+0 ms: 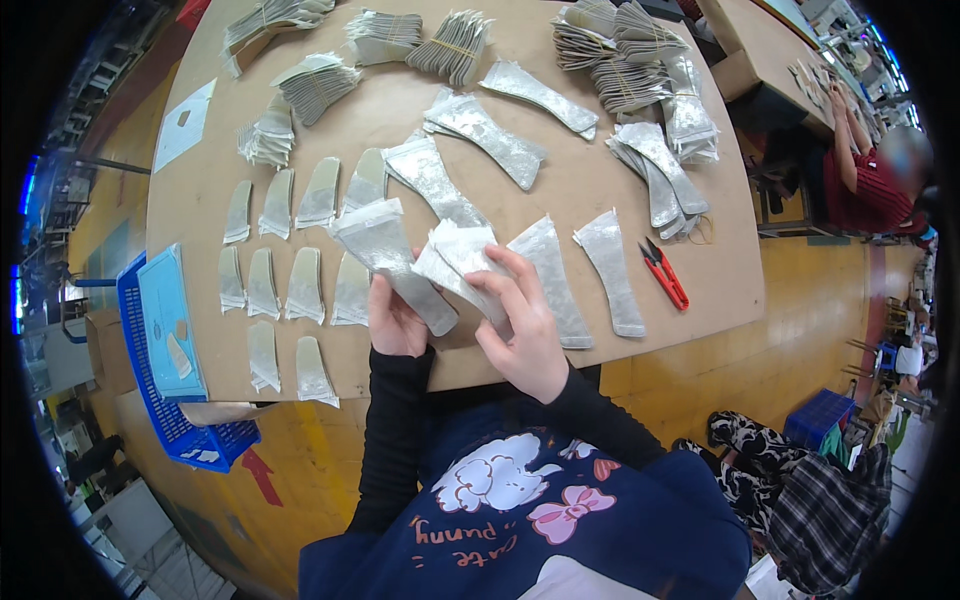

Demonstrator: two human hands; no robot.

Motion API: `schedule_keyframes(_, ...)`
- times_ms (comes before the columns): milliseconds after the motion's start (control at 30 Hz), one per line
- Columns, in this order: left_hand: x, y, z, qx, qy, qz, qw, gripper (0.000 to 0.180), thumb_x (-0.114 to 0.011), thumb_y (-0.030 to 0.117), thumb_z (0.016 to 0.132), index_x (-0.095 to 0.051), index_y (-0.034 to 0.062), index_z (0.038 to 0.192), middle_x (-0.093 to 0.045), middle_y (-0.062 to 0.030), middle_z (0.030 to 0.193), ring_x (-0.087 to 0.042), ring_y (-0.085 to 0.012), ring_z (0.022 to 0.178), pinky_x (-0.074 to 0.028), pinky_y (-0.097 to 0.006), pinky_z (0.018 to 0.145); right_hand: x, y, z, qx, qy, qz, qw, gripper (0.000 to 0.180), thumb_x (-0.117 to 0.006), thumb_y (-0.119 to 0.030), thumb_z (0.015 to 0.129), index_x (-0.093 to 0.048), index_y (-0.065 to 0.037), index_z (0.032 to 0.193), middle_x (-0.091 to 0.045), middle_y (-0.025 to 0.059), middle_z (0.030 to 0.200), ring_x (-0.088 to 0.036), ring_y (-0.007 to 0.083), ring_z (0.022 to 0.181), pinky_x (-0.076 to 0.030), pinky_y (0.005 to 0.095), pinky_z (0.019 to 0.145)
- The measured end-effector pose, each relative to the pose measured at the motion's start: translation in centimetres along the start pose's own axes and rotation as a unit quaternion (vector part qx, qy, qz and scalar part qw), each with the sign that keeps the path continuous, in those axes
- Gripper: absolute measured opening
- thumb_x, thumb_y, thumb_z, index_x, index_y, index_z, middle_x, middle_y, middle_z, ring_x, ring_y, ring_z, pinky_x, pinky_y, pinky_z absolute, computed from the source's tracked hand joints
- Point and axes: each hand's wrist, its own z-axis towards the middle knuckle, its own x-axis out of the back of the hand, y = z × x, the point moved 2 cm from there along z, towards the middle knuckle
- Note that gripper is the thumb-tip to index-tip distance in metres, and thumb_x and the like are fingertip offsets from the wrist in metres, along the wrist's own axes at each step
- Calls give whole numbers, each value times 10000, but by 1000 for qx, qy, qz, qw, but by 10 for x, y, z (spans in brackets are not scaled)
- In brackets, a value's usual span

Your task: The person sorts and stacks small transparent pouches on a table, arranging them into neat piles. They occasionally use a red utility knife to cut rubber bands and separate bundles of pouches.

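Note:
My left hand (400,322) is closed on a curved silver-grey fabric piece (390,255) with a pale strip along its top end. Close beside it, my right hand (530,340) grips white-and-silver fabric pieces (458,255), its fingers over their right side. Both are held above the near edge of the table. Just right of my right hand lie two flat silver pieces, one (552,270) partly covered by the hand and another (612,275) farther right. Beyond my hands, a larger silver piece (430,180) points toward me.
Red-handled thread snips (668,280) lie on the brown table (700,330) at right. Rows of small grey-green pieces (305,283) spread at left. Tied bundles (450,48) line the far side. A blue crate (185,430) stands at the left edge. Another person (870,190) sits at far right.

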Motion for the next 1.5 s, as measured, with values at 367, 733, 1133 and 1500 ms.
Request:
schedule_keyframes(367, 1, 12, 15, 14, -92, -264, 960, 438, -537, 303, 1024, -488, 13, 1348, -575, -128, 1294, -589, -257, 1105, -534, -448, 947, 33, 20, -27, 91, -189, -89, 974, 347, -708, -72, 799, -608, -53, 1131, -497, 159, 1370, -555, 355, 1148, -447, 454, 973)
schedule_keyframes(733, 5, -2, 4, 34, -39, -49, 997, 434, -657, 206, 953, -518, 34, 1326, -626, -138, 1246, -634, -299, 1129, -501, -554, 1029, 94, 59, -29, -227, 173, -99, 953, 582, -712, -68, 787, -493, 21, 1319, -567, 149, 1142, -569, 267, 1045, -452, 373, 932)
schedule_keyframes(1133, 0, -7, -7, 111, -133, 89, 981, 528, -763, 78, 838, -564, 7, 1322, -646, -133, 1247, -628, -249, 1148, -516, -381, 974, -24, -8, 13, -21, -30, 48, 998, 735, -708, -30, 815, -366, -13, 1465, -527, 209, 1241, -538, 374, 1151, -434, 405, 996)
schedule_keyframes(1500, -11, 2, 1, 84, -193, -248, 946, 603, -609, -51, 881, -488, 166, 1430, -466, -50, 1091, -478, -152, 939, -507, -297, 801, 42, 4, -13, -85, -27, -41, 995, 657, -661, -61, 835, -411, 13, 1438, -552, 200, 1269, -613, 349, 1009, -479, 376, 908)
